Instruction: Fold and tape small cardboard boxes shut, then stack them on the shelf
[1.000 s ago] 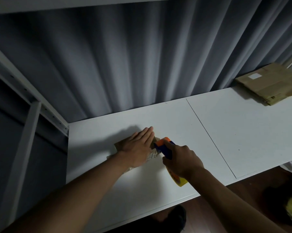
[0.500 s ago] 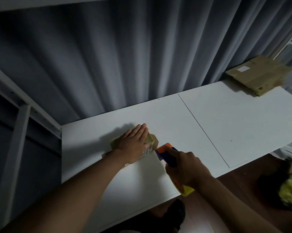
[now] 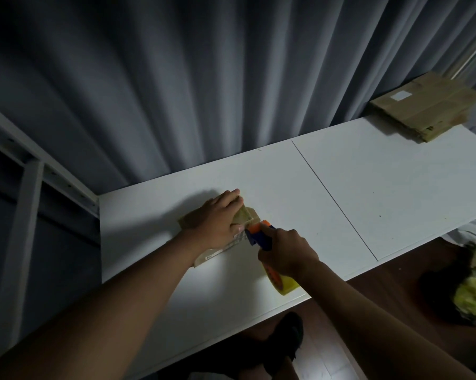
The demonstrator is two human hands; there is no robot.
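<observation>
The small box (image 3: 226,229) lies on the white bench (image 3: 286,187). The left hand (image 3: 217,218) presses flat on it, fingers straight, steadying it. Beside the box, the right hand (image 3: 286,250) grips the tape dispenser (image 3: 258,235), its nose at the box's end, likely for taping.

I see a white shelf board (image 3: 286,187) made of two panels meeting at a thin seam. On the left panel sits a small cardboard box (image 3: 249,215). At the far right corner, against the curtain, lies a stack of flattened cardboard (image 3: 428,105) with a white label on top.
</observation>
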